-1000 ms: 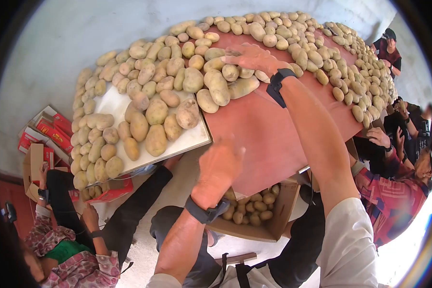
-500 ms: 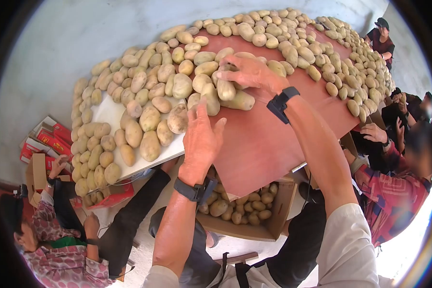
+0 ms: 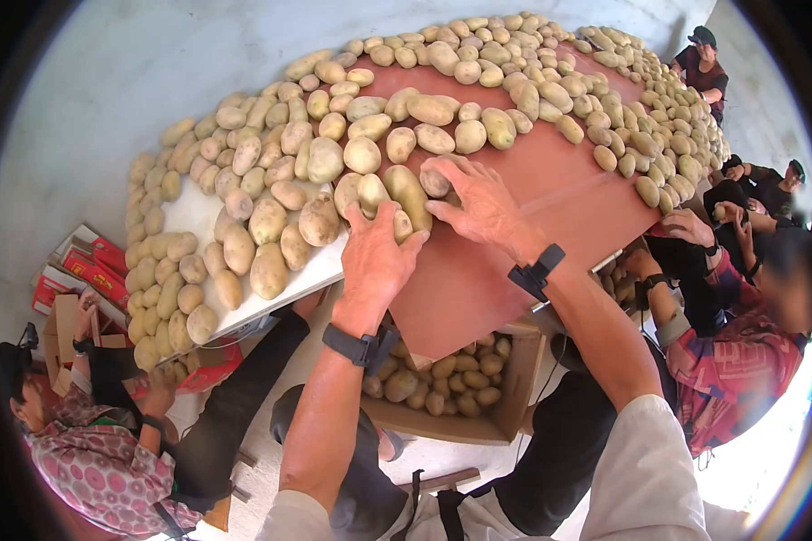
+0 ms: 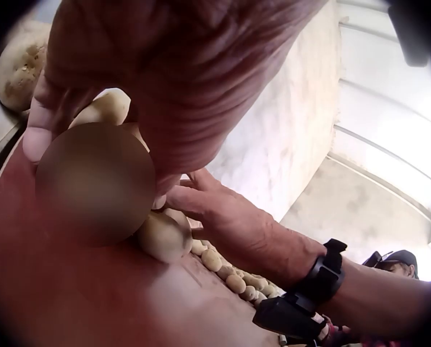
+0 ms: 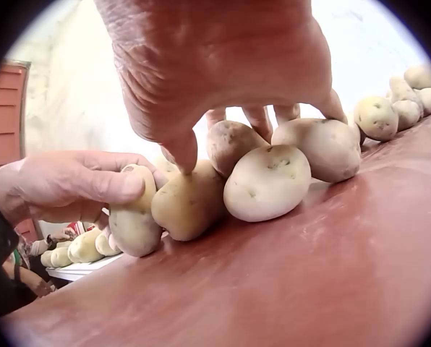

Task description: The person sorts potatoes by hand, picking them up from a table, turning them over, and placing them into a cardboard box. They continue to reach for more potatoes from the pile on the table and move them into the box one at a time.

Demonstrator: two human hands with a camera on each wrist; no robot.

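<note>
In the head view my left hand (image 3: 374, 261) curls over the near potatoes at the seam between the white board and the red tabletop. The right wrist view shows its thumb and fingers gripping an upright potato (image 5: 134, 224). Beside it my right hand (image 3: 483, 207) arches over a small cluster, fingers curled down behind the potatoes and thumb pressing on a yellowish potato (image 5: 189, 208). A rounder potato (image 5: 266, 184) and a longer one (image 5: 320, 148) sit under that palm, on the red surface. A large greenish potato (image 3: 408, 194) lies between the hands.
Potatoes (image 3: 244, 153) cover the white board (image 3: 289, 284) and the back of the red tabletop (image 3: 478, 279). Below the front edge stands a cardboard box (image 3: 514, 388) of potatoes. Other people sit at left and right; red cartons (image 3: 86, 266) lie far left.
My left hand has risen from the table's front onto the near potatoes. The right hand has drawn back from the farther row and now lies beside it, with several potatoes gathered between them.
</note>
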